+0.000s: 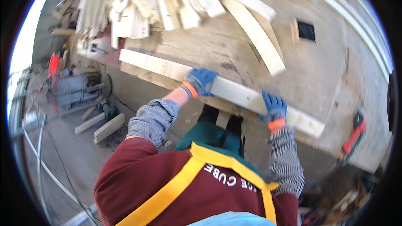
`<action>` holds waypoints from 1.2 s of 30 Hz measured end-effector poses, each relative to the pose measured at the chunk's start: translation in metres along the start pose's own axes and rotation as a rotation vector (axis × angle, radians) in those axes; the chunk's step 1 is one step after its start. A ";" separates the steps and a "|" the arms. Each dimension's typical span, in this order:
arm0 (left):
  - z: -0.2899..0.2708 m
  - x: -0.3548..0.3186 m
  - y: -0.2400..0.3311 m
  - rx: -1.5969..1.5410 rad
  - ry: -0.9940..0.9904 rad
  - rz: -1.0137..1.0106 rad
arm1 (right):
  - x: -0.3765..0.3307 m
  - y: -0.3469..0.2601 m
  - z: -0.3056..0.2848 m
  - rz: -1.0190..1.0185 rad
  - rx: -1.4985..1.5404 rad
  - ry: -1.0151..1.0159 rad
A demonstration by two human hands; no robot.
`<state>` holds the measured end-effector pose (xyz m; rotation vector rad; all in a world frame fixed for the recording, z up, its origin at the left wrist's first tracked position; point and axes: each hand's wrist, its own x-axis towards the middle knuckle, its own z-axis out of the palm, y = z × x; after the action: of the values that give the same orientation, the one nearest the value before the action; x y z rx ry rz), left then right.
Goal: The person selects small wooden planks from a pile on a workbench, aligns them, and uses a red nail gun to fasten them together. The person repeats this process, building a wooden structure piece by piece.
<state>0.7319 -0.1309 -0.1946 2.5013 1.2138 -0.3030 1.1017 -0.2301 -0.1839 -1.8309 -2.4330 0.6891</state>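
A long pale wooden board (234,94) lies along the near edge of the workbench. Both my hands, in blue work gloves with orange cuffs, are on it. My left hand (201,81) wraps over the board left of its middle, the fingers bent across its top face. Closer to the right end, my right hand (275,105) grips the board with its fingers over the far edge. The undersides of the grips are hidden.
Piled boards (167,4) cover the workbench's far left, with a few long boards (255,33) reaching toward the middle. A square dark opening (306,31) is in the bench top. A red-and-black power tool (355,134) lies at right. Wood pieces (109,127) lie on the floor at left.
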 end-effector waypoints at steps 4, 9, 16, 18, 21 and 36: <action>-0.018 0.006 0.006 0.110 -0.116 -0.008 | -0.004 0.009 0.028 0.037 -0.034 0.019; -0.038 0.006 0.007 0.039 -0.105 0.029 | -0.009 -0.022 -0.015 0.098 -0.124 -0.029; -0.065 -0.048 -0.097 -0.225 0.326 -0.319 | -0.028 -0.065 -0.026 0.327 -0.039 0.248; -0.060 -0.058 -0.173 -0.218 0.597 -0.487 | -0.028 -0.085 -0.023 0.388 -0.029 0.307; -0.051 -0.074 -0.305 -0.251 0.920 -0.757 | -0.011 -0.124 -0.013 0.549 -0.001 0.301; -0.129 -0.154 -0.584 -0.293 0.044 -1.246 | 0.039 -0.212 0.003 0.831 0.200 -0.137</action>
<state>0.1822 0.1454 -0.1482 1.2289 2.4581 -0.3059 0.8960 -0.2412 -0.1211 -2.7416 -1.4865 1.0525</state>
